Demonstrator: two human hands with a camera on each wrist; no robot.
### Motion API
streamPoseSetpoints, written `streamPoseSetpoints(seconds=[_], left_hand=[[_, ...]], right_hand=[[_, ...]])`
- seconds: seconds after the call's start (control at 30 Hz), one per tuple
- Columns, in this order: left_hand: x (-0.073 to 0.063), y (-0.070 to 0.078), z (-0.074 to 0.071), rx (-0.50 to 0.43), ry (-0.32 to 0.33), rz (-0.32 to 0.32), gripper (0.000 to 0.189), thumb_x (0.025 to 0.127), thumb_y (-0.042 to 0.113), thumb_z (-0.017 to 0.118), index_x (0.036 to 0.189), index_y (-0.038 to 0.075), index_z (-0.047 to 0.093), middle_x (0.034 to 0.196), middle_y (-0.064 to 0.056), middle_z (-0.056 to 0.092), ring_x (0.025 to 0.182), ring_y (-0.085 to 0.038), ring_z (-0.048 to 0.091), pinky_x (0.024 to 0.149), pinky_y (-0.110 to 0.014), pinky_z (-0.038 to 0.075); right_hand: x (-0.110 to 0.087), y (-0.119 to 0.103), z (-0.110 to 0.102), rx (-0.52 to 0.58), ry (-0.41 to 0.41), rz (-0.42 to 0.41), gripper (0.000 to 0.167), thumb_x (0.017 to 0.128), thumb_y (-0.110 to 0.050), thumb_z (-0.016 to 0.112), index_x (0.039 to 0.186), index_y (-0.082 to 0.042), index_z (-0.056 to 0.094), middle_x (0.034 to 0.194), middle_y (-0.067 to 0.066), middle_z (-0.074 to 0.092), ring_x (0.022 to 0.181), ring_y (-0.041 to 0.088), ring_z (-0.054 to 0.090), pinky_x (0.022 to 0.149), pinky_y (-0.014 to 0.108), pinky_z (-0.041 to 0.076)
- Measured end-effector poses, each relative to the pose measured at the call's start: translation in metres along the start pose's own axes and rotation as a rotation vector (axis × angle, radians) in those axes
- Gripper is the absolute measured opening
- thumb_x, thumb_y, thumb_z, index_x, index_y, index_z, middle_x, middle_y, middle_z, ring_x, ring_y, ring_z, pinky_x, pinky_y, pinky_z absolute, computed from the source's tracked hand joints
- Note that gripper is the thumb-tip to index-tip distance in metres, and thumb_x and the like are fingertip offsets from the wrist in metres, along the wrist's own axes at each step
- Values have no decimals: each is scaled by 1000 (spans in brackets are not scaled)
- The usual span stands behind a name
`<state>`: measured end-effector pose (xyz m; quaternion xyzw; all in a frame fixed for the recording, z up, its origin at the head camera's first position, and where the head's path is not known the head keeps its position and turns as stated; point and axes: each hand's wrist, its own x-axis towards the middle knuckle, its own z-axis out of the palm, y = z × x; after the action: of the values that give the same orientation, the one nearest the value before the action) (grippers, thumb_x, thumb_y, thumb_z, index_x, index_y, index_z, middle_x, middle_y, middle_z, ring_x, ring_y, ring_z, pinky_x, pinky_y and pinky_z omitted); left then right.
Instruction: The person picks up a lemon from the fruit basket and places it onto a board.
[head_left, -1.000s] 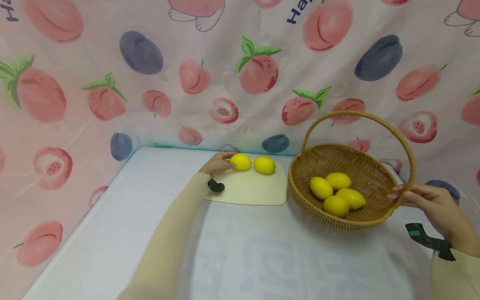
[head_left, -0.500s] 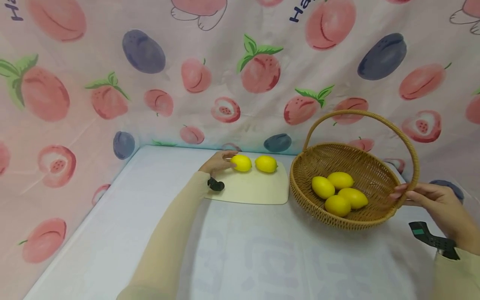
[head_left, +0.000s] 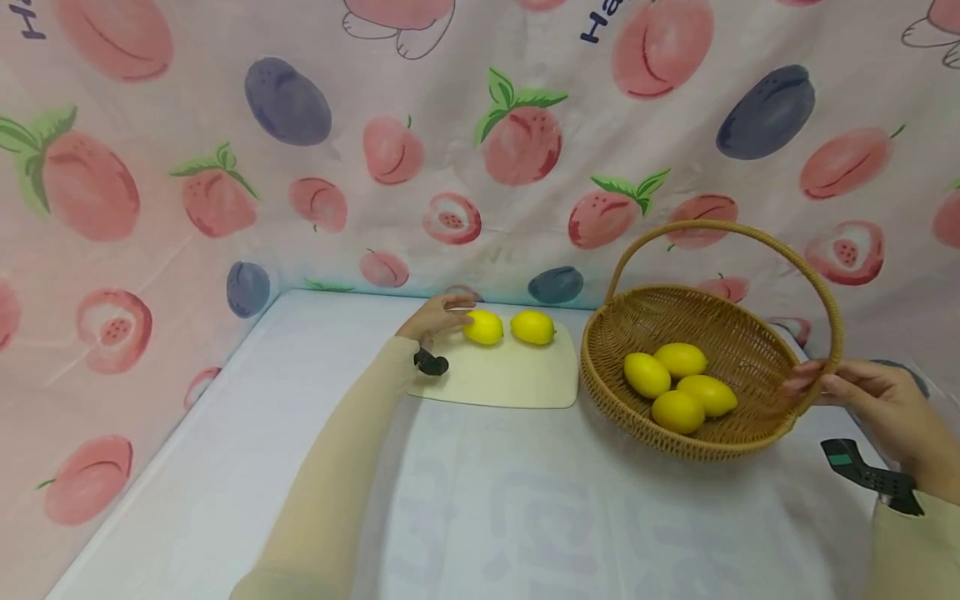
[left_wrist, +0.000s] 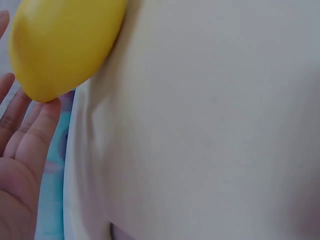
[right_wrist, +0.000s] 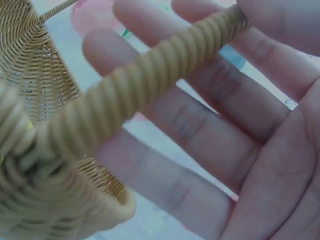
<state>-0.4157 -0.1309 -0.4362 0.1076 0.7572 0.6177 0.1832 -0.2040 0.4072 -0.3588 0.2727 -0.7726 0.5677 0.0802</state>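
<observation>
At the left end of a yellow lemon (head_left: 483,327) is my left hand (head_left: 435,318), its fingers extended. The left wrist view shows a fingertip right at the pointed end of that lemon (left_wrist: 65,45). A second lemon (head_left: 532,327) lies beside it to the right, both on a cream cutting board (head_left: 495,379). My right hand (head_left: 888,408) holds the wicker basket (head_left: 622,417) by the right side of its handle (head_left: 821,312). In the right wrist view the thumb lies over the handle (right_wrist: 135,90), with long, spread fingers behind it. Several lemons (head_left: 678,360) sit inside the basket.
A white cloth (head_left: 480,500) covers the table. Behind it hangs a fruit-patterned curtain (head_left: 450,125), which also runs along the left side. The basket stands close to the board's right edge.
My left hand has lifted slightly and its fingers have loosened from the left lemon, which stays on the board. My right hand has shifted slightly at the handle; the basket stays in place.
</observation>
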Motion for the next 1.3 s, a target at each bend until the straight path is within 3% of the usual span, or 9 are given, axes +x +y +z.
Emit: streamPoseSetpoints(seconds=[0.23, 0.47, 0.63, 0.9, 1.13, 1.23, 1.3], left_hand=[[3, 2, -3, -21, -16, 16, 58, 90, 0, 59, 143, 3, 37, 146, -20, 38, 133, -32, 40, 111, -42, 35], [-2, 4, -4, 14, 31, 15, 54, 92, 8, 59, 142, 4, 39, 145, -18, 41, 132, -31, 41, 113, -42, 33], [-5, 5, -5, 5, 34, 20, 51, 94, 9, 56, 142, 3, 39, 145, -19, 41, 132, -32, 41, 113, -44, 31], [-11, 0, -7, 92, -60, -19, 53, 94, 13, 56, 143, 7, 38, 143, -14, 45, 133, -29, 42, 112, -41, 33], [-19, 0, -17, 154, -217, -10, 53, 93, 12, 58, 142, 5, 40, 143, -17, 45, 132, -30, 44, 110, -41, 36], [-19, 1, -19, 176, -277, -31, 55, 91, 11, 61, 142, 7, 41, 143, -16, 45, 130, -27, 46, 105, -30, 42], [-19, 1, -21, 193, -310, -53, 55, 90, 11, 62, 141, 8, 42, 143, -14, 46, 125, -22, 49, 92, -19, 44]], right_hand=[[8, -9, 1, -59, 68, 25, 31, 96, 10, 35, 110, 0, 61, 97, -8, 73, 90, 0, 68, 77, 7, 49], [12, -11, 1, 110, 31, -3, 35, 96, 13, 30, 114, 3, 59, 101, -1, 73, 93, 6, 68, 80, 11, 51], [13, -12, 1, 164, -8, -32, 34, 96, 15, 26, 112, 9, 55, 100, 3, 73, 96, 7, 68, 82, 11, 50], [12, -12, 2, 184, -19, -37, 35, 96, 15, 25, 112, 9, 55, 100, 4, 73, 97, 8, 67, 84, 11, 50], [11, -12, 3, 195, 6, -34, 36, 96, 14, 25, 111, 5, 57, 98, 4, 73, 94, 8, 68, 82, 12, 50], [10, -11, 4, 208, -3, -41, 36, 96, 14, 24, 111, 6, 56, 98, 5, 73, 95, 9, 69, 82, 12, 50], [9, -11, 4, 207, -4, -44, 36, 97, 14, 23, 111, 7, 56, 98, 5, 74, 95, 9, 69, 82, 12, 50]])
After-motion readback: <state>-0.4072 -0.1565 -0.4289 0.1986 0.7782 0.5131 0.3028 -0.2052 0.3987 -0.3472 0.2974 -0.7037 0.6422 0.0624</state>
